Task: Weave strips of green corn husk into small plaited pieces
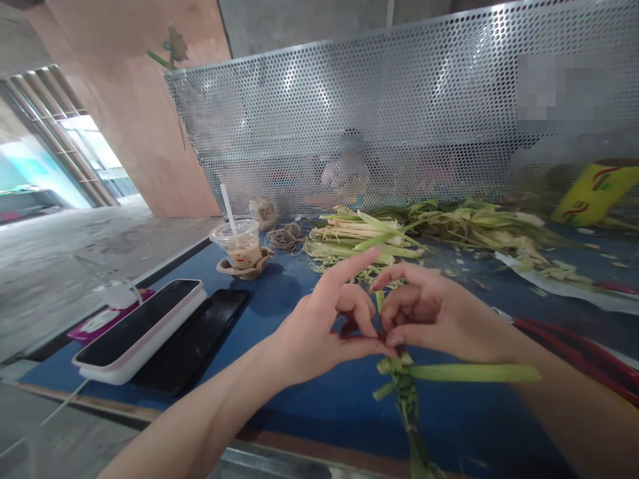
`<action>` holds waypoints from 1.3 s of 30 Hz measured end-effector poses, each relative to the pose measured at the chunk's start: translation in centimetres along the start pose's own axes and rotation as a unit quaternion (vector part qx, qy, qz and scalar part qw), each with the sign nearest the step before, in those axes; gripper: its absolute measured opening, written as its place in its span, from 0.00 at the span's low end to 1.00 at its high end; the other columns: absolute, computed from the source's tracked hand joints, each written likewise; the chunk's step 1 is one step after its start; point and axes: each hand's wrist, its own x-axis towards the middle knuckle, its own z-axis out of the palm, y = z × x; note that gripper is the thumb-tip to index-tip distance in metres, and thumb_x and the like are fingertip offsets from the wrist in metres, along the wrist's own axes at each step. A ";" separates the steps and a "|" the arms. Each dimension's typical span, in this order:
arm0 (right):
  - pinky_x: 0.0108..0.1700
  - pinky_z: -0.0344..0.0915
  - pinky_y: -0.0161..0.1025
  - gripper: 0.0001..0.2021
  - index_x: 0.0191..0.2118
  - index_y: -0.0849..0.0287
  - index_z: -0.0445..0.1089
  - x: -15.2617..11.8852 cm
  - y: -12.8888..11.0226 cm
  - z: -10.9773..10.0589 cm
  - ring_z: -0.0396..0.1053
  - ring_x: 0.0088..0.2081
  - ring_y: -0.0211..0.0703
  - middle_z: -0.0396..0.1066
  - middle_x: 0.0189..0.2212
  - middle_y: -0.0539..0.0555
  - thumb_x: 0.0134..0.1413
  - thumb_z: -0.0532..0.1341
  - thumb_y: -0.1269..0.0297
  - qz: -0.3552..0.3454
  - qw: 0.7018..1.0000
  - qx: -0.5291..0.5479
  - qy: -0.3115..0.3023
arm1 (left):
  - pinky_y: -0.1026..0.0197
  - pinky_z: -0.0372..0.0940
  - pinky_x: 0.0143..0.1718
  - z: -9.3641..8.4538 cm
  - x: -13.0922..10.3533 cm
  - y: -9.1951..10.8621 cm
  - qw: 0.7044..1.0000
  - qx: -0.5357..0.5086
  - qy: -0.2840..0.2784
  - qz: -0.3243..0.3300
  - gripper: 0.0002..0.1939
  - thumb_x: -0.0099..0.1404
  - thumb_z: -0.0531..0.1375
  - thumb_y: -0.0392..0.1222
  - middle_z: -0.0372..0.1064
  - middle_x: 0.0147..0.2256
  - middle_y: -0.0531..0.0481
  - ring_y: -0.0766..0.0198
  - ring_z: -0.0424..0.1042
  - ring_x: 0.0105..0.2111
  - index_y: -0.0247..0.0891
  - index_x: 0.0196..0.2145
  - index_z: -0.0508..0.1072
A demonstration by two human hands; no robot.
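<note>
My left hand (329, 326) and my right hand (439, 313) meet above the blue tabletop, each closed with thumb and finger pinched. Between them they grip the upper end of a braid of green leaf strips (407, 396). The left index finger points away from the pinch. Below the hands the braid hangs down toward the table's front edge. One flat pale-green strip (474, 373) sticks out from it to the right, across my right forearm. My fingertips hide exactly how the strips cross at the top.
Behind my hands lie a pile of cut leaf strips (349, 236) and twine (285, 237). A drink cup (242, 246), a black phone (194, 339) and a white-cased device (140, 326) stand left. Red-handled scissors (574, 339) lie right. A perforated metal screen (399, 113) closes the back; a person (347, 173) shows faintly there.
</note>
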 end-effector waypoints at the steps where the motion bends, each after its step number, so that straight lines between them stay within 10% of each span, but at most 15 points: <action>1: 0.32 0.66 0.32 0.16 0.41 0.55 0.57 -0.1 -0.1 0.0 0.70 0.28 0.32 0.70 0.25 0.44 0.46 0.61 0.72 -0.004 1.000 -0.015 0.004 | 0.64 0.68 0.26 0.0 0.1 0.0 1.000 -0.002 0.006 -0.012 0.44 0.53 0.64 0.32 0.65 0.22 0.57 0.66 0.69 0.26 0.44 0.60 0.43; 12: 0.32 0.66 0.33 0.10 0.38 0.55 0.63 -0.1 0.0 0.9 0.70 0.29 0.35 0.70 0.26 0.47 0.47 0.60 0.67 -0.028 0.976 -0.158 0.145 | 0.67 0.67 0.22 0.0 0.0 -0.6 0.982 0.185 0.036 -0.010 0.35 0.55 0.63 0.36 0.69 0.26 0.54 0.68 0.69 0.24 0.39 0.56 0.50; 19: 0.29 0.65 0.31 0.09 0.38 0.56 0.61 0.0 -0.2 0.8 0.67 0.24 0.32 0.66 0.21 0.44 0.50 0.58 0.70 -0.031 0.978 -0.128 0.161 | 0.60 0.70 0.37 -0.3 0.7 0.6 0.902 0.369 -0.015 0.224 0.03 0.56 0.59 0.28 0.71 0.28 0.45 0.64 0.71 0.32 0.28 0.31 0.69; 39: 0.35 0.68 0.34 0.16 0.45 0.56 0.58 -1.0 -1.0 1.3 0.69 0.31 0.35 0.66 0.28 0.47 0.49 0.57 0.74 -0.088 0.981 -0.094 0.143 | 0.60 0.72 0.28 -1.2 0.8 2.4 0.796 0.509 -0.044 0.324 0.07 0.59 0.56 0.28 0.72 0.27 0.47 0.61 0.71 0.33 0.32 0.27 0.72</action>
